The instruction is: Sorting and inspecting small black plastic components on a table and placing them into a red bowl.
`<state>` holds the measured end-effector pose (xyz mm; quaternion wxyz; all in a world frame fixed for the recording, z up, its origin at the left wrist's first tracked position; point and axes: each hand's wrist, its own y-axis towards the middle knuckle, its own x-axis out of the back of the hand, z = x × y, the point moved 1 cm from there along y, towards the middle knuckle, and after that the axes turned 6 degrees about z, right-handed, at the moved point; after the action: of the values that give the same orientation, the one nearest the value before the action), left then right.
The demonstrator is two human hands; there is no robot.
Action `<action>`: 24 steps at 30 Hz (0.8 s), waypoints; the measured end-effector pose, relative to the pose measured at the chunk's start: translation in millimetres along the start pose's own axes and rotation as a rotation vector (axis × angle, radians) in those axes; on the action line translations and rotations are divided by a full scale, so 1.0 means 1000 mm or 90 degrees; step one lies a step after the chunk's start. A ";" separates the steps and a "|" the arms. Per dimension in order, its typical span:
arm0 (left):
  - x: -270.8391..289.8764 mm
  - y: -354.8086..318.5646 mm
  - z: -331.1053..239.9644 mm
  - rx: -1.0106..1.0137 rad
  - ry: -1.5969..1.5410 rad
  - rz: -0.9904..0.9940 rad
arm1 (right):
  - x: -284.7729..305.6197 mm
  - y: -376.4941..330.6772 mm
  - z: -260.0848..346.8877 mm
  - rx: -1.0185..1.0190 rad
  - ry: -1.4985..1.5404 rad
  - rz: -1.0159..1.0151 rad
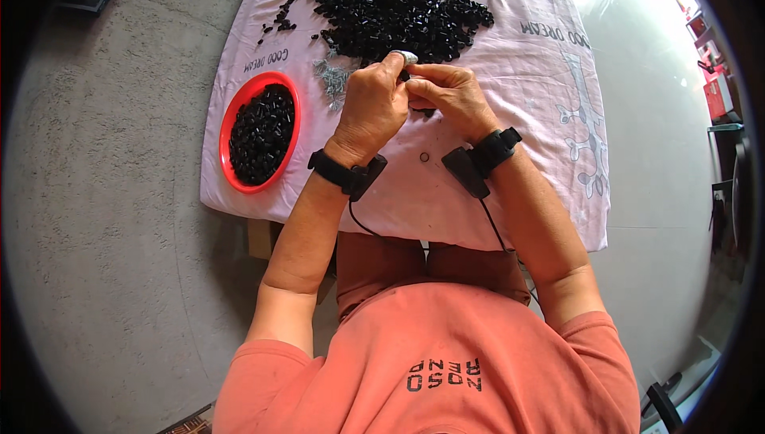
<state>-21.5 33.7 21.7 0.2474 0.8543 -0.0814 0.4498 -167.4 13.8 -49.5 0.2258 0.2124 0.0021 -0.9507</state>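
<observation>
Both hands meet above the table draped in pale pink printed fabric [526, 195], midway between its left and right edges, apparently so that the fingertips can work against each other on something tiny. The right hand [453, 98] pinches with thumb and forefinger at a small black piece [405, 75] held right between the two hands. The left hand [373, 106] is curled against it from the other side, a pale wrap [406, 57] around one digit, perhaps as protection; its fingertips are partly hidden, so I cannot tell its exact grip.

The big loose heap of glossy black pieces [382, 7] lies toward the far edge, just beyond the fingers, likely for short reaches. A scattering of thin silvery-grey metal bits [332, 83] sits beside the left hand, probably for the same reason. The round red plastic bowl [225, 135], filled with similar black pieces, stands by the near left corner, presumably out of the forearms' way.

The pinched piece looks dark and compact, mostly covered by fingers; those in the heap look short, blocky and shiny, like moulded plastic.
</observation>
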 end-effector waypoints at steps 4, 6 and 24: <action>-0.001 0.002 0.001 -0.021 0.053 -0.006 | 0.000 0.000 -0.003 0.012 0.033 -0.014; 0.000 0.003 0.001 -0.043 0.066 -0.021 | -0.002 -0.001 -0.001 0.007 0.036 -0.008; 0.014 -0.020 0.040 0.107 0.011 -0.153 | 0.020 0.004 0.008 0.051 0.043 -0.082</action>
<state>23.0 32.4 7.1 0.2279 0.8715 0.0618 0.4298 -185.5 1.2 -49.6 0.1556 0.2528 -0.0145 -0.9548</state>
